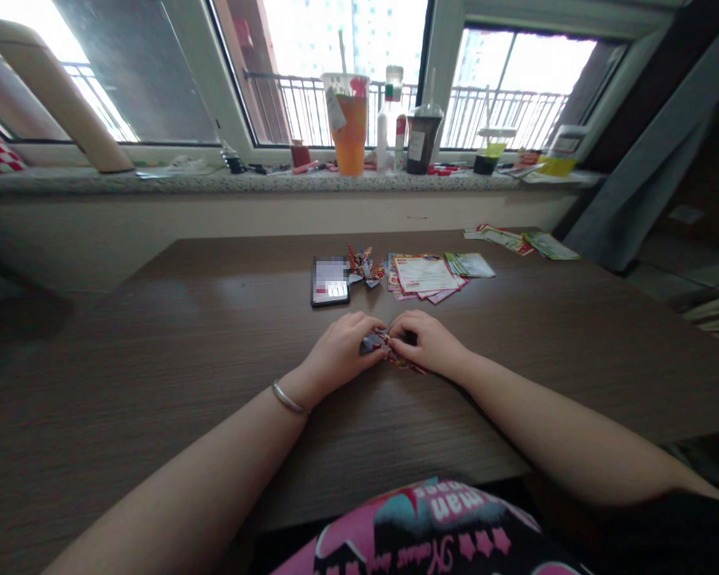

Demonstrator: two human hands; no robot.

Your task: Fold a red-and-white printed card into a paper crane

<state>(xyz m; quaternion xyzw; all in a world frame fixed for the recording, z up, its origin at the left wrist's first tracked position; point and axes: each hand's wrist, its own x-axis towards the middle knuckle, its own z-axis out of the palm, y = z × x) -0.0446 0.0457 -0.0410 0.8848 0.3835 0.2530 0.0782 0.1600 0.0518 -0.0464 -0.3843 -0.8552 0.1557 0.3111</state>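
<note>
My left hand (348, 345), with a silver bangle at the wrist, is closed on the left side of a small piece of folded printed paper (376, 342). From the other side my right hand (430, 339) pinches the same paper, thumb and fingers meeting near its middle. The paper is multicoloured with a greyish part, and the fingers hide much of it. Just beyond the hands lie a crumpled-looking bunch of folded colourful paper (367, 267) and a phone (330, 281) with a lit screen.
Printed sheets (425, 273) lie in a loose pile beyond my right hand. More leaflets (524, 241) are at the table's far right. On the granite windowsill (216, 183) stand an orange drink cup (351, 132), a dark drink cup (423, 140), bottles and small items.
</note>
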